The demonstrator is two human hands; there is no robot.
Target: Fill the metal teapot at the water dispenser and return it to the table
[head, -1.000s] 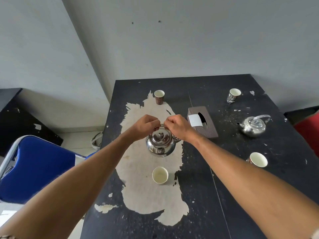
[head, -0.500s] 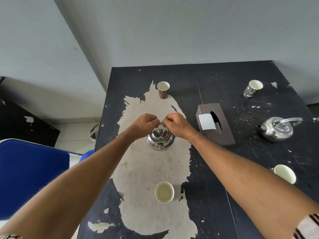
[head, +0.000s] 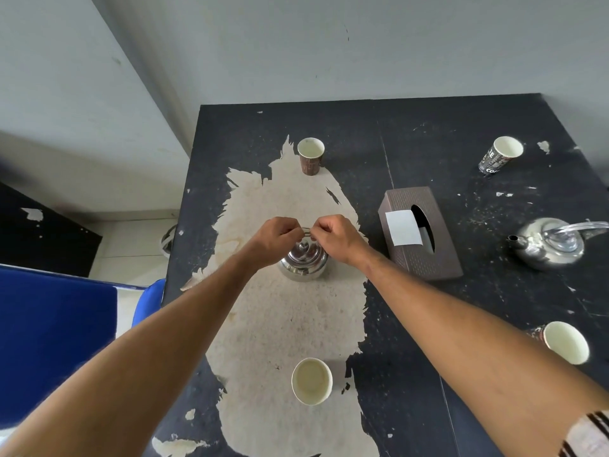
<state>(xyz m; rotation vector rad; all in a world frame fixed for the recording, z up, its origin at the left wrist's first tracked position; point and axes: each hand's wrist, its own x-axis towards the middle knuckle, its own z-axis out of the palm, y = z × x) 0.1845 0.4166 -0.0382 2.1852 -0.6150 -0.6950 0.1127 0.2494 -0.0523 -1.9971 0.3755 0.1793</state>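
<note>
A blue chair [head: 56,331] is seen at the left, beside the worn black table [head: 428,133]. Paper cups [head: 310,155] stand around the middle, with a tissue box [head: 420,232] and a second teapot [head: 547,247] to the right. Since half a second ago, the teapot has been lowered onto the bare patch. The metal teapot [head: 303,263] sits directly beneath both hands: its handle is pinched by the left hand [head: 278,237] and the right hand [head: 334,235].

Around the teapot [head: 302,262] you have bare table [head: 412,143] to its left and near side. A tissue box [head: 420,233] stands close on its right, a brown cup [head: 310,156] beyond it, a white cup [head: 311,380] nearer you.
</note>
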